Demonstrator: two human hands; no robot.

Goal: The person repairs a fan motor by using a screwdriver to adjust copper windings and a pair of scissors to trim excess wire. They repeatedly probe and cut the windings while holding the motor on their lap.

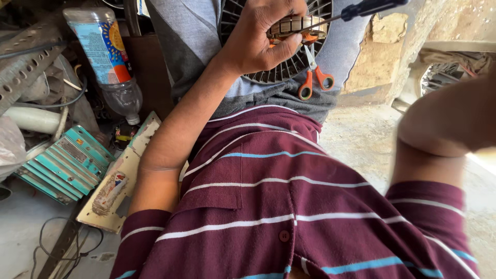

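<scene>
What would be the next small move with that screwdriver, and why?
Probably press the screwdriver tip a little deeper into the motor core. The left hand already grips the core against the black fan grille, and the tip rests at its edge. The right hand is out of view.

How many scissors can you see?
1. The orange-handled scissors lie on the person's lap, just below the dark round grille that the left hand holds. More could be hidden in the clutter at the left.
</scene>
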